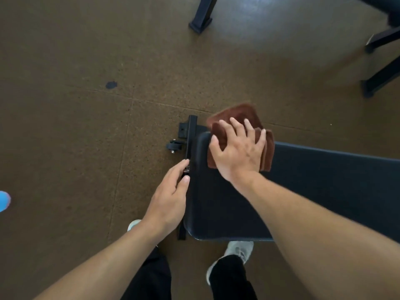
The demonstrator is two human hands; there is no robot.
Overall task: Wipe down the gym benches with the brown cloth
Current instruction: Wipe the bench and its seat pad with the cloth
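We look down at a dark padded bench that runs off to the right. The brown cloth is folded and lies on the far left corner of the bench, and part of it hangs out past the far edge. Our right hand lies flat on top of the cloth with its fingers spread wide and straight, so it presses the cloth and does not curl round it. Our left hand is at the left edge of the bench. Its fingers are mostly straight and they touch the black metal bar that runs along that edge. The tips seem to be on a small shiny part of the bar, but it is too blurry for us to tell what that part is. The hand is not gripping the bar. A small black wheel sticks out from the bar, past the far left corner of the bench. The bench stands on a brown speckled floor. We can see our dark trousers and one light shoe by the near edge of the bench. More black legs of other gym gear stand on the floor well beyond the far edge.
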